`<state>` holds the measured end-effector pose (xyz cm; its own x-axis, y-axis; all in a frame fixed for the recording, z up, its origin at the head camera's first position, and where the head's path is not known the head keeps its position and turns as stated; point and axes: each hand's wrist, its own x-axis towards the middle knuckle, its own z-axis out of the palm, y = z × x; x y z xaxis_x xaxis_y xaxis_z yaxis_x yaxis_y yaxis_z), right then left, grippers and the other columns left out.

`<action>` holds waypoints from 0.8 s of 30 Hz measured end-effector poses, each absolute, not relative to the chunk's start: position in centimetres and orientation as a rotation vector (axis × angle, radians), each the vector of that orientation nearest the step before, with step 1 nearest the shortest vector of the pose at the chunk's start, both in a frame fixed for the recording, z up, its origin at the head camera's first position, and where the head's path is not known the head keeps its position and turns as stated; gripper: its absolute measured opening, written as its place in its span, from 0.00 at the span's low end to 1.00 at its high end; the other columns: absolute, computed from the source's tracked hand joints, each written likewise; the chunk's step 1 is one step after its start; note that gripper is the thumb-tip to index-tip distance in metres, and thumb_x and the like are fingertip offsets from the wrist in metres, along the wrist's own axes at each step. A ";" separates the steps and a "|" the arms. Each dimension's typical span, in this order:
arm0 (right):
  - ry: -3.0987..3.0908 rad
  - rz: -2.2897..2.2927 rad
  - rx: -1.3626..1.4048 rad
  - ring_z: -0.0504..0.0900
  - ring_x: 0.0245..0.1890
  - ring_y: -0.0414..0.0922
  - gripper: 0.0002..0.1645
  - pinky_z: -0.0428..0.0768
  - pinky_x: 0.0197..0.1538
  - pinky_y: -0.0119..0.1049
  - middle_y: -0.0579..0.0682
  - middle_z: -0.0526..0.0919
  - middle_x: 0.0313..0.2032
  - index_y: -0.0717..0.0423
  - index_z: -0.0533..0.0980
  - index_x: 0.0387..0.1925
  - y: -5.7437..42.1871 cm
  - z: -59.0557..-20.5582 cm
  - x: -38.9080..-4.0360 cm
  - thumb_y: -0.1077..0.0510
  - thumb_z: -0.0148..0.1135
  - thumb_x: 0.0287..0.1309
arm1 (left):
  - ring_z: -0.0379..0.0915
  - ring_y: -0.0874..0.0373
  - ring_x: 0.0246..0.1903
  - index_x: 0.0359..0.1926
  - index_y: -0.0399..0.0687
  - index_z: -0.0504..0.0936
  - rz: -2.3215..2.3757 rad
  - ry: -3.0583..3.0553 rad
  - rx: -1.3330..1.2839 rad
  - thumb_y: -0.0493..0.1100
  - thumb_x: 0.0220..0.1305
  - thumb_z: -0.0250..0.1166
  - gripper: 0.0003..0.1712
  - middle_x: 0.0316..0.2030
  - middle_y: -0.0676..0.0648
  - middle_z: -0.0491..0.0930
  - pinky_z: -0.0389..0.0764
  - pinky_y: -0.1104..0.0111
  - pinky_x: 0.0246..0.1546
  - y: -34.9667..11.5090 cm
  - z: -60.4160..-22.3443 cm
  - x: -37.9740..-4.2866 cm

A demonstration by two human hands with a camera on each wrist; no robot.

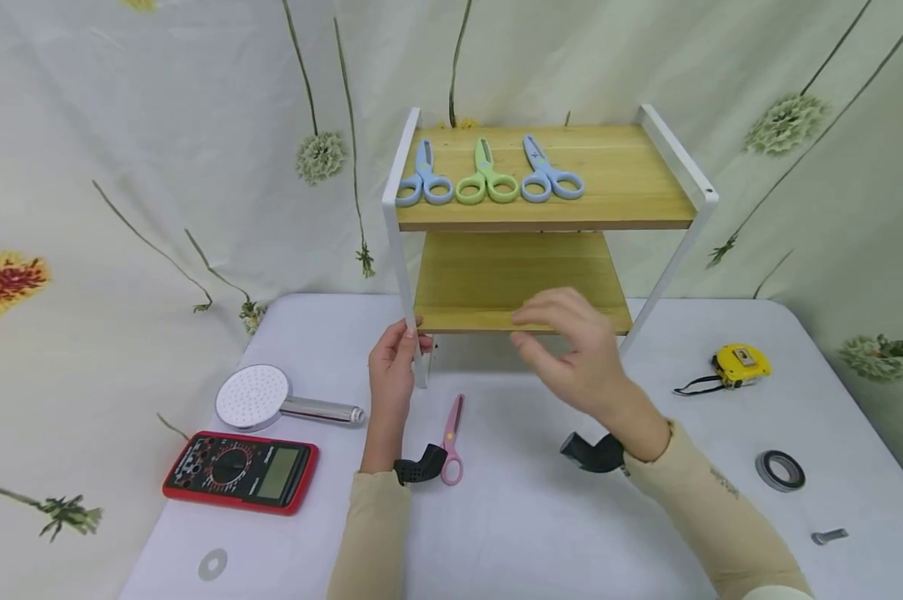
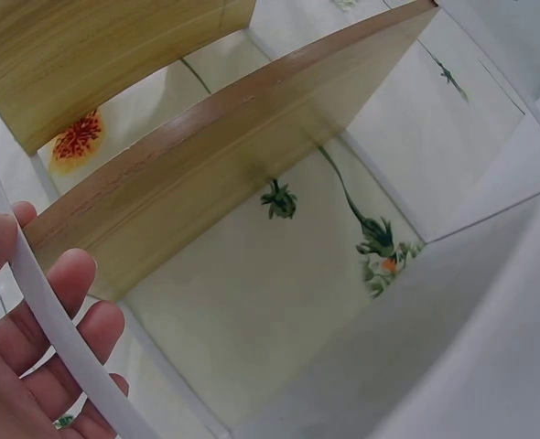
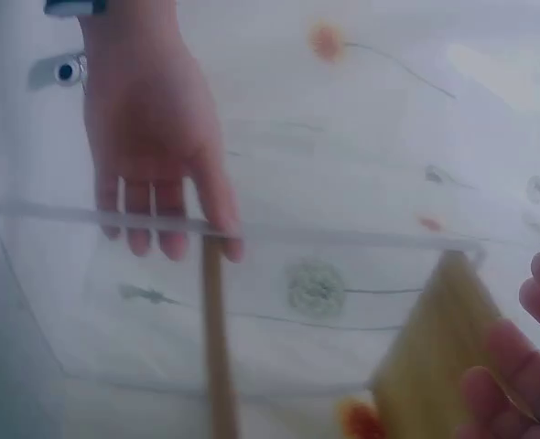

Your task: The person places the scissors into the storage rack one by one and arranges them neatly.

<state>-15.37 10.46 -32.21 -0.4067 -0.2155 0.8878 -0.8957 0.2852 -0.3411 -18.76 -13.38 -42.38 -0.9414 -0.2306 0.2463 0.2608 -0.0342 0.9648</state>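
Note:
A two-tier shelf rack [image 1: 496,225] with wooden boards and white metal legs stands at the table's far side. My left hand [image 1: 393,367] holds its front left leg beside the lower board; in the left wrist view, thumb and fingers [image 2: 101,329] lie on either side of the white bar. In front of the lower board my right hand [image 1: 575,350] is raised, fingers loosely bent, with nothing in it. Blue scissors [image 1: 425,175], green scissors [image 1: 486,175] and another blue pair [image 1: 547,175] lie in a row on the top board. Pink scissors [image 1: 452,437] lie on the table below.
On the left are a shower head [image 1: 252,397], a red-framed multimeter [image 1: 240,471] and a flat grey ring [image 1: 212,564]. On the right lie a yellow tape measure [image 1: 742,364], a black tape roll [image 1: 780,471] and a bolt [image 1: 830,536]. Floral cloth [image 1: 159,108] hangs behind.

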 end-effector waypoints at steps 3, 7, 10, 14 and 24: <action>-1.877 1.223 0.984 0.85 0.39 0.51 0.08 0.81 0.50 0.31 0.55 0.87 0.33 0.61 0.85 0.34 9.3 -35.3 -14.7 0.68 0.67 0.49 | 0.80 0.66 0.35 0.58 0.33 0.80 -2.049 -1.918 -0.013 0.39 0.79 0.53 0.17 0.29 0.60 0.82 0.81 0.75 0.48 -13.4 -42.3 -18.8; -1.992 1.312 0.985 0.86 0.38 0.47 0.10 0.84 0.47 0.34 0.53 0.88 0.34 0.59 0.86 0.36 7.9 -38.8 -13.7 0.69 0.68 0.51 | 0.81 0.66 0.36 0.58 0.33 0.80 -2.051 -1.928 -0.004 0.39 0.79 0.53 0.17 0.29 0.60 0.82 0.81 0.75 0.48 -13.5 -42.3 -18.8; -2.081 1.389 0.990 0.86 0.37 0.44 0.10 0.85 0.45 0.36 0.51 0.89 0.34 0.58 0.86 0.37 7.1 -40.6 -13.1 0.69 0.68 0.53 | 0.81 0.66 0.36 0.58 0.33 0.80 -2.042 -1.931 -0.009 0.39 0.79 0.53 0.17 0.29 0.60 0.82 0.80 0.75 0.48 -13.5 -42.2 -18.8; -2.205 1.471 1.009 0.84 0.36 0.40 0.10 0.85 0.43 0.38 0.49 0.89 0.34 0.57 0.86 0.39 6.3 -42.0 -12.8 0.68 0.66 0.56 | 0.81 0.66 0.35 0.57 0.31 0.80 -2.023 -1.926 -0.023 0.38 0.78 0.53 0.17 0.28 0.61 0.82 0.80 0.74 0.47 -13.5 -42.1 -18.7; -2.708 1.521 1.046 0.72 0.28 0.28 0.15 0.74 0.35 0.24 0.44 0.83 0.28 0.59 0.85 0.48 4.8 -45.9 -12.6 0.61 0.63 0.60 | 0.81 0.68 0.34 0.58 0.30 0.79 -2.021 -1.927 -0.031 0.38 0.78 0.52 0.17 0.27 0.62 0.82 0.80 0.75 0.47 -13.3 -42.1 -18.6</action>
<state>-12.56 4.82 -45.90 -0.7878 -0.5881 0.1830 -0.4624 0.3685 -0.8065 -18.61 -13.33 -42.12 -0.9397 -0.2324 0.2510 0.2617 -0.0162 0.9650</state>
